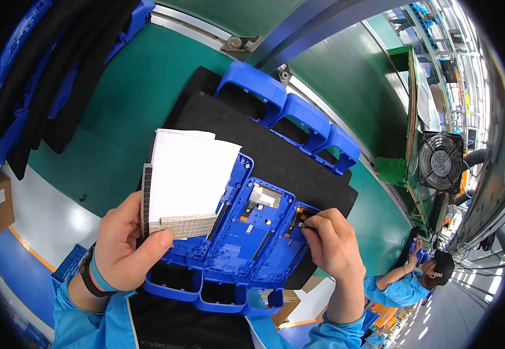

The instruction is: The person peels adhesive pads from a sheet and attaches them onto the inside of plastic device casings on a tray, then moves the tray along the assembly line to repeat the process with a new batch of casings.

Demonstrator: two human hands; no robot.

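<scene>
My left hand (pixel 123 247) grips a stack of white sheets (pixel 191 174), the thumb pressing its lower edge. A strip of small grey squares (pixel 185 225) runs along that edge, and the stack hides part of the blue holder (pixel 174 286) below. Several blue device housings lie side by side in the holder; the middle housing (pixel 249 235) shows a metal plate and small circuit parts. Over the rightmost housing (pixel 281 250), my right hand (pixel 335 241) is closed in a pinch at its circuit parts. A tiny dark bit shows at the fingertips, too small to name.
Black foam (pixel 252 145) lies under the holder on a green work surface (pixel 121 99). More blue holders with black foam (pixel 49 87) stand at the far left. A metal rail (pixel 197 38) runs behind. At right are a fan (pixel 440 161) and a co-worker in blue (pixel 400 288).
</scene>
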